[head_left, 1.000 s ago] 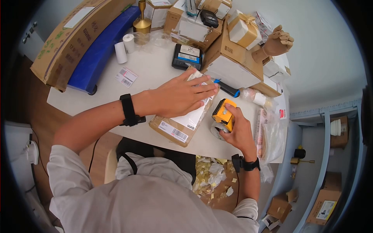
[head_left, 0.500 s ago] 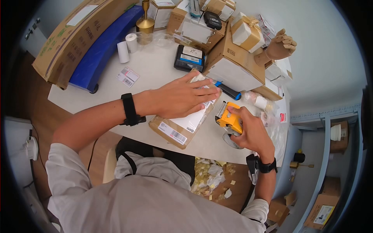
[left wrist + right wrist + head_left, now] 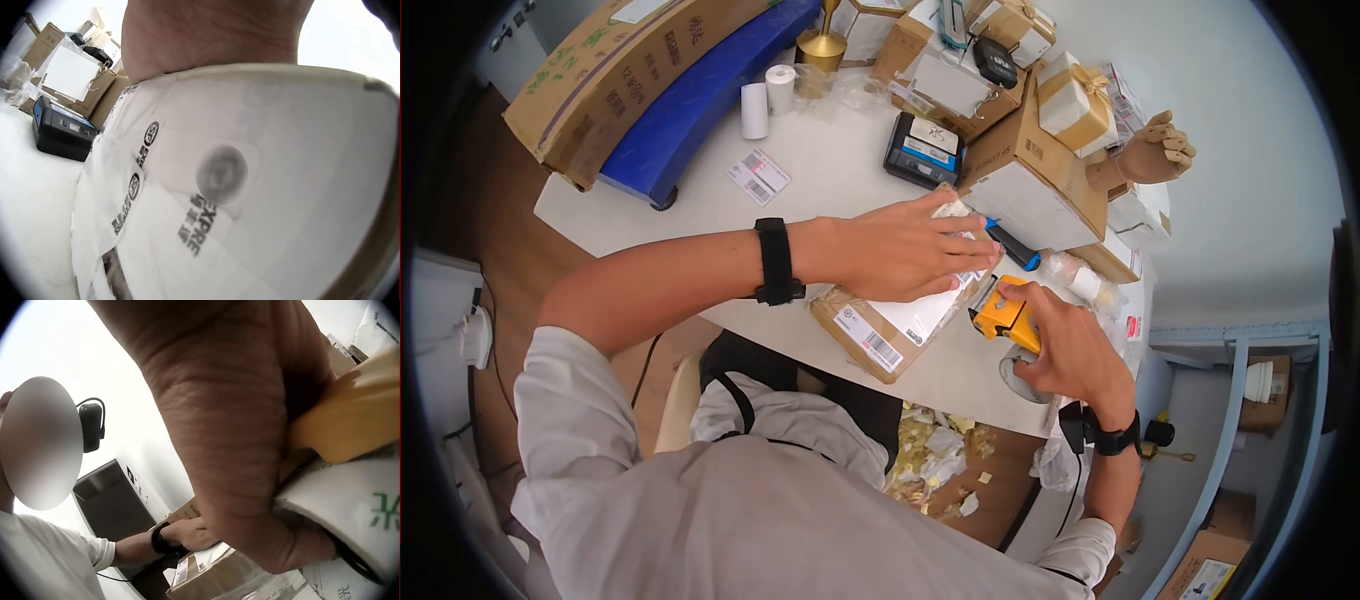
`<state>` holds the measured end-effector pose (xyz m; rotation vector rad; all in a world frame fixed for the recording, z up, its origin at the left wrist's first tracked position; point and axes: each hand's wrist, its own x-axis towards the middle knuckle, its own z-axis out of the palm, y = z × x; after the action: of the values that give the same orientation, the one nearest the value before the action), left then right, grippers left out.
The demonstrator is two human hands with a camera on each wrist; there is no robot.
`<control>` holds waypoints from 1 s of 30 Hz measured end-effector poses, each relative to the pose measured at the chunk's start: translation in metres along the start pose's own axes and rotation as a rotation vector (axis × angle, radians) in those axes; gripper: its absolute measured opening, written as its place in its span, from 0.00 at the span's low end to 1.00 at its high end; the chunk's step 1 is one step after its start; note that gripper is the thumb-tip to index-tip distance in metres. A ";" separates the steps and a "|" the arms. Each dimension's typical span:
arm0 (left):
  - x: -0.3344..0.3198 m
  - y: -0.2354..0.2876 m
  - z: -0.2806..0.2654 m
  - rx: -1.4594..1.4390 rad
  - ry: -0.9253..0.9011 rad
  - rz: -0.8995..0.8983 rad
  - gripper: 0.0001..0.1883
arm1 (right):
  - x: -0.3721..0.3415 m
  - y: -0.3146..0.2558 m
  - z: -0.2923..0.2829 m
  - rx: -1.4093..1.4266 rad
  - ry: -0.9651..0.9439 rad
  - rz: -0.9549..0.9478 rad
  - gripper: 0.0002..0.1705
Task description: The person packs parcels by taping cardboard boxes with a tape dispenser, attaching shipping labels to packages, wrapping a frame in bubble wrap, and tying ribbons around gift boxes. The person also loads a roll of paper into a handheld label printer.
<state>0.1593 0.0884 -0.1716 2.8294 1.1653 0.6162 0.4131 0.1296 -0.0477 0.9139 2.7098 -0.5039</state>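
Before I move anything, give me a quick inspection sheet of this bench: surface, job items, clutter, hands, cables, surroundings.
Surface: white table, well loaded toward its far side.
Job's things: labelled carton lying on the table; yellow tape dispenser at its right, contact between them unclear.
Clutter: black label printer, two paper rolls, loose printed label, stacked boxes.
Hands: left hand rests on the carton, fingers extended; right hand grips the dispenser.
Cables: thin dark cable hanging by the right wrist; another near the chair.
Surroundings: shelf unit at right; scraps on the floor.
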 end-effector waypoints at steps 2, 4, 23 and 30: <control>0.000 0.000 0.001 -0.003 -0.014 0.005 0.27 | 0.007 -0.003 -0.009 -0.017 -0.068 0.008 0.42; -0.001 -0.001 0.006 0.007 0.051 0.019 0.27 | 0.012 -0.003 -0.016 -0.031 -0.154 0.052 0.42; -0.002 -0.014 0.010 0.007 0.014 0.037 0.27 | 0.004 0.025 0.003 -0.250 -0.451 0.248 0.46; 0.007 -0.004 -0.005 0.095 0.075 0.235 0.19 | -0.058 0.016 0.011 0.034 0.149 0.318 0.46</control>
<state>0.1593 0.0953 -0.1655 3.0772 0.9002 0.7006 0.4695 0.1062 -0.0425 1.4111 2.6137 -0.4317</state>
